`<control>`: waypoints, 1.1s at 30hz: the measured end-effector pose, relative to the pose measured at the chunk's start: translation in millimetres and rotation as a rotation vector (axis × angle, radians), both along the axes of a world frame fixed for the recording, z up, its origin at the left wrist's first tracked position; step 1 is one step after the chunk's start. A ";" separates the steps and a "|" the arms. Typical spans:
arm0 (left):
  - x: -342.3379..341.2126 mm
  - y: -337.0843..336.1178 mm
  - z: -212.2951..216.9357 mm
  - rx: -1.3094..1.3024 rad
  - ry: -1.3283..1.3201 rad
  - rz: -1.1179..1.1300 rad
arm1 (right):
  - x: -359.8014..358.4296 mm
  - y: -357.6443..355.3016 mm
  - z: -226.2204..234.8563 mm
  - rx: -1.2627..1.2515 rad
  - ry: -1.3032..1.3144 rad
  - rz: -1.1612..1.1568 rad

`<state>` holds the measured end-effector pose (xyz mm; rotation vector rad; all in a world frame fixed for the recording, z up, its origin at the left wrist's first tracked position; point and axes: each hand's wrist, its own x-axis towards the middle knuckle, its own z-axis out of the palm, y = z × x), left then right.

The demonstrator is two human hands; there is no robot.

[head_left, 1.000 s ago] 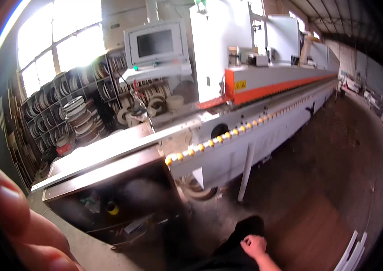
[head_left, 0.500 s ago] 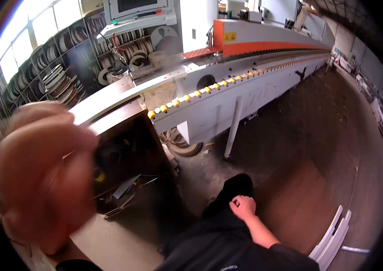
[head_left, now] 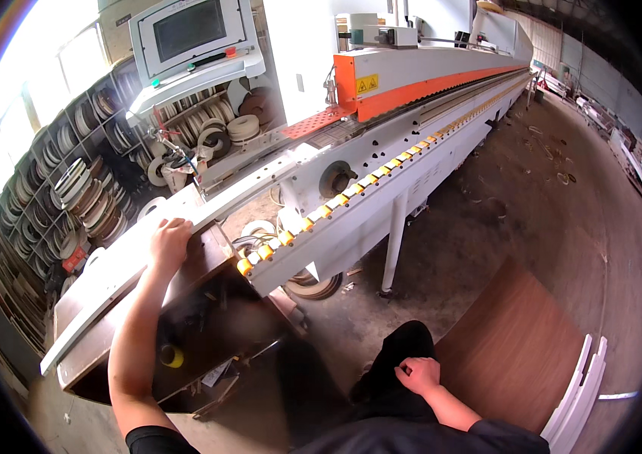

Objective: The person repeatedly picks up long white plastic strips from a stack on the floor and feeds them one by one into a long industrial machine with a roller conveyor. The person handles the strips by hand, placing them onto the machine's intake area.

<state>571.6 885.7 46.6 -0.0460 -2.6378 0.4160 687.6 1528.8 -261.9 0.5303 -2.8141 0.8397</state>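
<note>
My left hand (head_left: 169,244) is closed over a long white strip (head_left: 101,319), its fingers bent across the edge. That strip runs slantwise over the top of a brown open-fronted cabinet (head_left: 219,244) toward the machine. Inside the cabinet's dark opening lies a round yellow item (head_left: 172,356). Close to my dark-clothed leg (head_left: 404,344), my right hand (head_left: 419,374) is loosely curled, with nothing visible in it.
A long white and orange machine (head_left: 442,87) reaches away, with yellow rollers (head_left: 344,199) along its side. Its control screen (head_left: 188,30) stands far left, by racks of edging rolls (head_left: 82,189). A brown board (head_left: 522,340) and white strips (head_left: 578,397) are at right.
My left hand has come down from close in front of the camera onto the white strip. The view has shifted, showing more of the cabinet and strip. My right hand stays by my leg.
</note>
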 end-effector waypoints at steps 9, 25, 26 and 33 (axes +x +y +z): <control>-136.4 -8.7 -16.8 0.053 0.053 -0.092 | -43.5 -37.7 -0.2 0.025 -0.149 -0.011; -235.4 76.4 -7.6 0.014 0.115 -0.002 | -64.3 -29.6 -10.7 -0.014 -0.156 -0.063; -243.4 81.3 -9.0 0.006 0.124 -0.004 | -64.1 -30.8 -10.8 -0.021 -0.158 -0.058; -302.6 141.6 -2.3 0.051 0.097 -0.004 | -59.6 -26.3 -9.3 -0.047 -0.165 -0.045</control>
